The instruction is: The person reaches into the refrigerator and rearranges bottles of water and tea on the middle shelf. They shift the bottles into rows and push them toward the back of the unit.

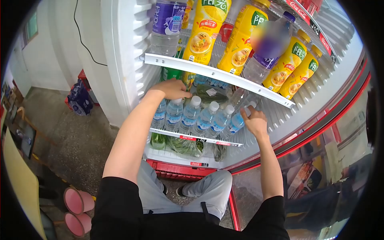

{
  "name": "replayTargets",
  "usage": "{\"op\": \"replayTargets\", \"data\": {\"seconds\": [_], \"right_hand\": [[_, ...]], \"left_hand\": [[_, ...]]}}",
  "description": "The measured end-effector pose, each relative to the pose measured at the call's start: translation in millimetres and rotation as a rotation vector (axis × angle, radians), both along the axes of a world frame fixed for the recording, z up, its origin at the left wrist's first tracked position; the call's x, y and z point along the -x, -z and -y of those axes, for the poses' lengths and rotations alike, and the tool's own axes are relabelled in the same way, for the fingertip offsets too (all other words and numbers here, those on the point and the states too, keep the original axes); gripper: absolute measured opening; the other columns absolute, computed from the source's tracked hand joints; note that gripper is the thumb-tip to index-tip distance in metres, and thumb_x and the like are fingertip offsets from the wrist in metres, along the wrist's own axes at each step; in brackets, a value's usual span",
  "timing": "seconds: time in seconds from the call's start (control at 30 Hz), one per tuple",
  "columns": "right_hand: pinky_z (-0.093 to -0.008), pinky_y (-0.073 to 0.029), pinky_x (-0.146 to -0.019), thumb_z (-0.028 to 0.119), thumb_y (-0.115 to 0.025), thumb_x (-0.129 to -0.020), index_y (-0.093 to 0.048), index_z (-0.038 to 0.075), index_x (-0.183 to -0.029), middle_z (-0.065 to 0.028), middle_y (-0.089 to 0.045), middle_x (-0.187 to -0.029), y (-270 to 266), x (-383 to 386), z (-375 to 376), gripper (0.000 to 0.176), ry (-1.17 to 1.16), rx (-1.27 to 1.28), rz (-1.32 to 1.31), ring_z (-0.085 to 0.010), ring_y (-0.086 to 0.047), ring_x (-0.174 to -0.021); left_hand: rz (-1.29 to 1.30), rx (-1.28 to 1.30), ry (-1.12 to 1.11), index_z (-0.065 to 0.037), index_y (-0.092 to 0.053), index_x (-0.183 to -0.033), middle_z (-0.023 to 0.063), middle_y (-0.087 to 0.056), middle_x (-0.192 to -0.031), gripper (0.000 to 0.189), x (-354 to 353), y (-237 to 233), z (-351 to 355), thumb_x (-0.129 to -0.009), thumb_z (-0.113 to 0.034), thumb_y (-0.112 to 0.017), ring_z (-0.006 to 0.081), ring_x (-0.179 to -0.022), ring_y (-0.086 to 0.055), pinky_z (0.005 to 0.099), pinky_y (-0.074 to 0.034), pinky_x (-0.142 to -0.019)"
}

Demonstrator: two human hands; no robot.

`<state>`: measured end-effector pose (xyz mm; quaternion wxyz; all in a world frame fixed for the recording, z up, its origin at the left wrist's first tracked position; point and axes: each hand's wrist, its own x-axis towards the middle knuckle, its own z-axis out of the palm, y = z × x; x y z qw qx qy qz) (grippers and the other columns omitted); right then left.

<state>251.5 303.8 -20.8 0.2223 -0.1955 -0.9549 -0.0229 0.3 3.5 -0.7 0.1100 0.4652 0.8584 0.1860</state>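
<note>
Several small clear water bottles with blue labels (189, 117) stand in a row along the front of a middle fridge shelf. At the row's left end, my left hand (174, 89) is over the bottle tops, its fingers curled downward. Whatever those fingers grip is hidden. My right hand (256, 121) is closed around the upper part of the rightmost water bottle (236, 123), which leans to the right. Behind the row lie a dark green packet (210, 94) and more water bottles, partly hidden. A green bottle (172, 73) shows just above my left hand.
The upper shelf edge (216, 74) crosses above both hands, with yellow tea bottles (205, 30) and purple-labelled water bottles (168, 22) on it. Bagged greens (186, 146) lie on the bottom shelf. The red-edged glass door (304, 134) stands at right; pink buckets (79, 200) are at lower left.
</note>
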Motion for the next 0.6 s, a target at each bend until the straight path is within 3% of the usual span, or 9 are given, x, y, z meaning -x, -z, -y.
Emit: {"op": "replayTargets", "data": {"seconds": [0.4, 0.6], "right_hand": [[-0.0562, -0.055, -0.074, 0.049, -0.061, -0.096, -0.067, 0.002, -0.106, -0.0290, -0.069, -0.079, 36, 10, 3, 0.048, 0.038, -0.032, -0.110, -0.0475, -0.069, -0.079], [-0.0564, -0.055, -0.075, 0.051, -0.061, -0.096, -0.068, 0.003, -0.106, -0.0273, -0.070, -0.079, 20, 3, 22, 0.049, 0.121, -0.042, -0.151, -0.0476, -0.069, -0.080]], "left_hand": [[-0.025, -0.064, 0.017, -0.005, -0.078, -0.105, 0.0189, -0.075, -0.106, 0.061, 9, 13, -1, -0.088, -0.061, -0.061, 0.0363, -0.100, -0.070, 0.0445, -0.053, -0.090], [0.047, 0.015, -0.020, -0.005, -0.078, -0.105, 0.0194, -0.075, -0.104, 0.060, 3, 0, -2, -0.089, -0.060, -0.062, 0.0368, -0.104, -0.069, 0.0445, -0.052, -0.092]]}}
